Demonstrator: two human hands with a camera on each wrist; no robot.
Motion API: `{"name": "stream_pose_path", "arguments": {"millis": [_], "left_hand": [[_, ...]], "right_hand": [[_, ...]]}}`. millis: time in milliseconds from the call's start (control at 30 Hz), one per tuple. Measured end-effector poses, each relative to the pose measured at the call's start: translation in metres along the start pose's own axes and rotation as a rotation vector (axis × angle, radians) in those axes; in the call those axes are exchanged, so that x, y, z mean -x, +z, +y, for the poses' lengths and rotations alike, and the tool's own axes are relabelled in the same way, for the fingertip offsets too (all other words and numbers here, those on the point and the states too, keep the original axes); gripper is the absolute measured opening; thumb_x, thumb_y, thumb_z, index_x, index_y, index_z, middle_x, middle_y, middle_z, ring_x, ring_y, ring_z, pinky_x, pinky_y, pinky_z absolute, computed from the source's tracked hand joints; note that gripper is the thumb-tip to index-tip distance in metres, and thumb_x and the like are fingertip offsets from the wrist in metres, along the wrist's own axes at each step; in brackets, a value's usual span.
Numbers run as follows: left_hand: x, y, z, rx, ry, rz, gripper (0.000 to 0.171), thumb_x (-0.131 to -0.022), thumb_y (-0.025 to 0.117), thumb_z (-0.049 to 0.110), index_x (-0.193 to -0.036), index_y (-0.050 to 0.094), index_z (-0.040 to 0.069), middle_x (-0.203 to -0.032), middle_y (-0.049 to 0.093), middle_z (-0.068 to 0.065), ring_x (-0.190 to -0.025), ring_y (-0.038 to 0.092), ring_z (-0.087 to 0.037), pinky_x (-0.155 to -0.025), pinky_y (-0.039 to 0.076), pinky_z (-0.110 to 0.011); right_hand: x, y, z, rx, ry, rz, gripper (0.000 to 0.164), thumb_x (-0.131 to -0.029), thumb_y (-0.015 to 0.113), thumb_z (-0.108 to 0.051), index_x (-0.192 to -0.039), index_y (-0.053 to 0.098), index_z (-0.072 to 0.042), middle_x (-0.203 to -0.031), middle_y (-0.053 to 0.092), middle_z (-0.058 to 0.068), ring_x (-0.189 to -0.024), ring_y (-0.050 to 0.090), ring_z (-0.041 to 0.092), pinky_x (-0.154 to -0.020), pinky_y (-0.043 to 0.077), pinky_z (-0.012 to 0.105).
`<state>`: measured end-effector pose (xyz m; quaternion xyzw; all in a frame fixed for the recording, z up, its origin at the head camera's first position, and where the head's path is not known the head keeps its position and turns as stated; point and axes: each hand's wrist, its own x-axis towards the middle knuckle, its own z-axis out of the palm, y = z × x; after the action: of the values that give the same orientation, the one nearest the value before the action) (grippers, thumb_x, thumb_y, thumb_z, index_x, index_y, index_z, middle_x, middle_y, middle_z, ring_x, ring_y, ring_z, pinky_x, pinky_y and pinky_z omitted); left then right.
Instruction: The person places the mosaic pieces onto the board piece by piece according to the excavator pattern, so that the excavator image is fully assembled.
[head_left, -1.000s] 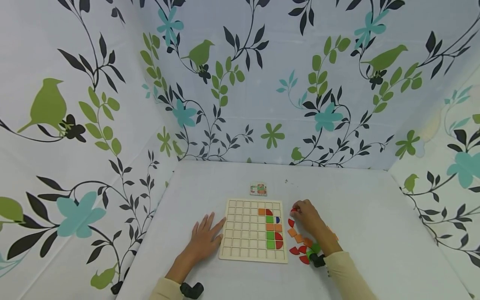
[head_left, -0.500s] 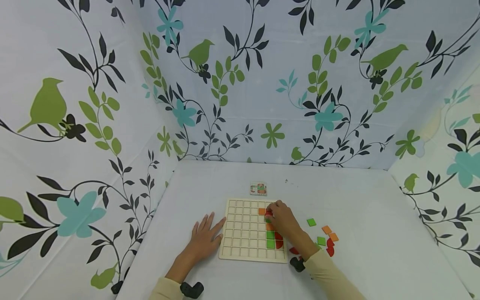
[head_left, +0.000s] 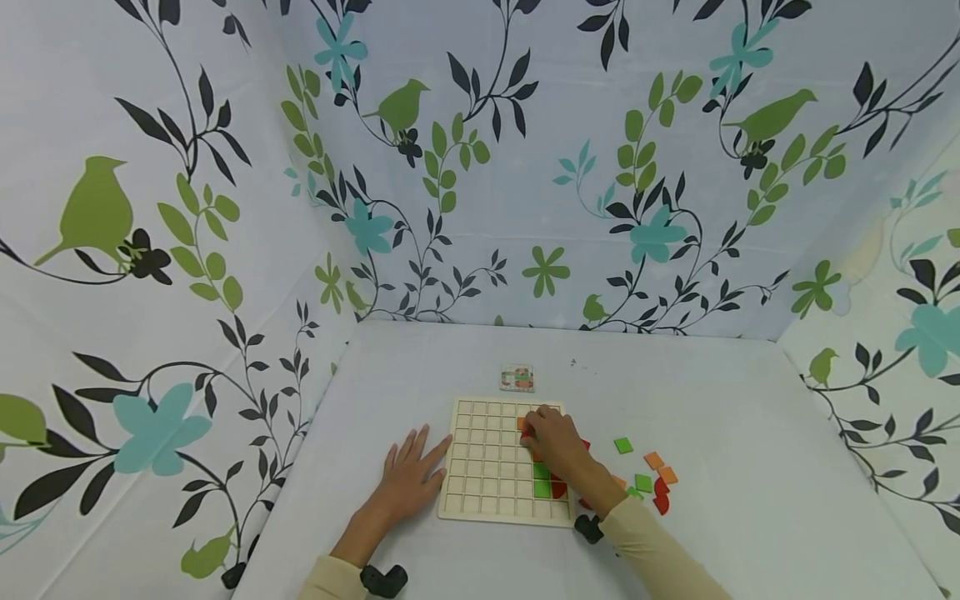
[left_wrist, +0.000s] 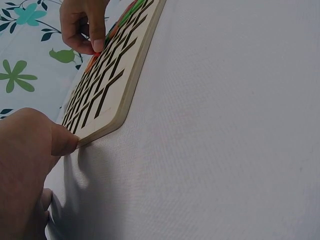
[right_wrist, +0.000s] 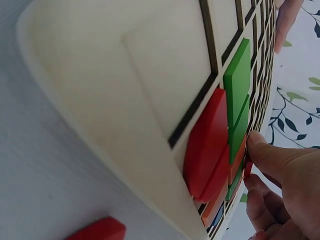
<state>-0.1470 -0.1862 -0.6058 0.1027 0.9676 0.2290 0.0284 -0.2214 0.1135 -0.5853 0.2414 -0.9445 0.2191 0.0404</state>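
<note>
Over the upper right of the wooden grid board (head_left: 480, 479), in the head view, the right hand (head_left: 553, 440) bends above the cells, thumb and fingers pinching a red tile (head_left: 527, 432). A second ago this hand was off the board, at the pieces beside its right edge; half a second ago it was over the right-hand columns, and now it sits slightly farther left. The left hand (head_left: 405, 475) lies as it did in both earlier frames, palm down on the white table (head_left: 720, 400), fingers relaxed and spread, grasping nothing, close against the board's left side. The small printed card (head_left: 517, 377) has stayed beyond the board's far edge. Two green squares (head_left: 542, 479) lie in the lower right cells, and loose green, orange and red pieces (head_left: 652, 479) are scattered to the right of the forearm (head_left: 600, 492), which hid most of them a second ago. From the left wrist, the left thumb touches the board's edge near a corner, while farther along the board the right fingertips grip the red tile, low at the cells. From the right wrist, thumb and fingers close on that tile just past a row of red, green and orange pieces; whether it is seated in a cell I cannot tell, and one loose red piece (right_wrist: 100, 230) rests on the table outside the board
</note>
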Motion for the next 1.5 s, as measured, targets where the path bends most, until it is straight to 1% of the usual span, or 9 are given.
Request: {"name": "stream_pose_path", "arguments": {"millis": [133, 233, 333, 567, 667, 800, 967, 1233, 1500], "left_hand": [[0.0005, 0.0007, -0.0008, 0.000, 0.005, 0.004, 0.055, -0.107, 0.055, 0.031, -0.160, 0.048, 0.021, -0.171, 0.028, -0.022, -0.159, 0.021, -0.048, -0.123, 0.014, -0.073], [0.0002, 0.0007, -0.0010, 0.002, 0.005, 0.006, 0.055, -0.107, 0.055, 0.031, -0.161, 0.047, 0.022, -0.172, 0.028, -0.022, -0.159, 0.021, -0.048, -0.123, 0.013, -0.073], [0.0004, 0.0001, -0.0001, 0.010, 0.012, 0.015, 0.054, -0.107, 0.055, 0.030, -0.160, 0.049, 0.021, -0.171, 0.029, -0.023, -0.158, 0.022, -0.049, -0.122, 0.014, -0.074], [0.0004, 0.0021, -0.0013, 0.010, 0.022, 0.038, 0.055, -0.105, 0.056, 0.029, -0.159, 0.049, 0.019, -0.170, 0.030, -0.025, -0.157, 0.022, -0.051, -0.122, 0.013, -0.075], [0.0004, 0.0018, -0.0019, 0.017, 0.015, 0.034, 0.055, -0.106, 0.055, 0.029, -0.160, 0.048, 0.020, -0.170, 0.029, -0.025, -0.158, 0.021, -0.051, -0.122, 0.012, -0.074], [-0.0003, 0.0003, -0.0017, 0.004, 0.002, 0.004, 0.055, -0.107, 0.054, 0.031, -0.161, 0.047, 0.021, -0.172, 0.027, -0.023, -0.159, 0.020, -0.049, -0.123, 0.012, -0.073], [-0.0002, -0.0008, -0.0009, -0.014, -0.015, -0.021, 0.055, -0.108, 0.053, 0.032, -0.162, 0.045, 0.023, -0.173, 0.025, -0.020, -0.161, 0.018, -0.046, -0.124, 0.013, -0.072], [0.0011, 0.0016, -0.0021, 0.013, 0.029, 0.014, 0.055, -0.106, 0.055, 0.029, -0.160, 0.048, 0.020, -0.170, 0.029, -0.026, -0.157, 0.022, -0.051, -0.122, 0.013, -0.075], [0.0009, -0.0015, -0.0004, 0.007, 0.017, -0.002, 0.055, -0.107, 0.055, 0.030, -0.160, 0.047, 0.020, -0.171, 0.027, -0.024, -0.158, 0.021, -0.050, -0.122, 0.013, -0.074]], "right_hand": [[0.0002, -0.0007, 0.0016, -0.003, -0.005, -0.030, 0.018, -0.094, 0.082, -0.027, -0.101, 0.070, -0.015, -0.100, 0.062, -0.001, -0.090, 0.059, 0.019, -0.076, 0.041, 0.038], [0.0014, -0.0021, 0.0014, -0.012, -0.015, -0.036, 0.016, -0.094, 0.082, -0.025, -0.100, 0.071, -0.015, -0.102, 0.065, 0.000, -0.093, 0.061, 0.021, -0.077, 0.044, 0.040], [0.0027, -0.0040, 0.0001, 0.007, -0.019, -0.040, 0.014, -0.095, 0.082, -0.024, -0.102, 0.073, -0.015, -0.103, 0.067, 0.001, -0.095, 0.062, 0.022, -0.079, 0.045, 0.041], [0.0011, -0.0056, 0.0010, 0.030, -0.034, -0.053, 0.014, -0.095, 0.081, -0.024, -0.105, 0.074, -0.016, -0.107, 0.070, 0.000, -0.097, 0.059, 0.021, -0.081, 0.045, 0.041], [-0.0004, -0.0056, 0.0019, 0.022, -0.042, -0.067, 0.014, -0.095, 0.081, -0.025, -0.105, 0.075, -0.016, -0.108, 0.070, -0.001, -0.098, 0.058, 0.020, -0.083, 0.044, 0.041], [-0.0015, -0.0058, 0.0019, 0.016, -0.049, -0.090, 0.013, -0.095, 0.081, -0.024, -0.105, 0.075, -0.017, -0.108, 0.070, -0.002, -0.100, 0.058, 0.020, -0.084, 0.044, 0.041], [-0.0025, -0.0050, 0.0008, 0.021, -0.079, -0.122, 0.011, -0.096, 0.079, -0.020, -0.106, 0.074, -0.018, -0.110, 0.068, 0.000, -0.098, 0.055, 0.020, -0.084, 0.044, 0.042], [-0.0036, -0.0050, 0.0014, 0.047, -0.085, -0.143, 0.010, -0.098, 0.077, -0.015, -0.106, 0.075, -0.020, -0.111, 0.068, -0.002, -0.099, 0.054, 0.020, -0.088, 0.048, 0.046], [-0.0041, -0.0077, 0.0003, 0.044, -0.087, -0.146, 0.012, -0.097, 0.076, -0.010, -0.105, 0.076, -0.019, -0.111, 0.069, -0.002, -0.097, 0.053, 0.018, -0.086, 0.048, 0.044]]}}
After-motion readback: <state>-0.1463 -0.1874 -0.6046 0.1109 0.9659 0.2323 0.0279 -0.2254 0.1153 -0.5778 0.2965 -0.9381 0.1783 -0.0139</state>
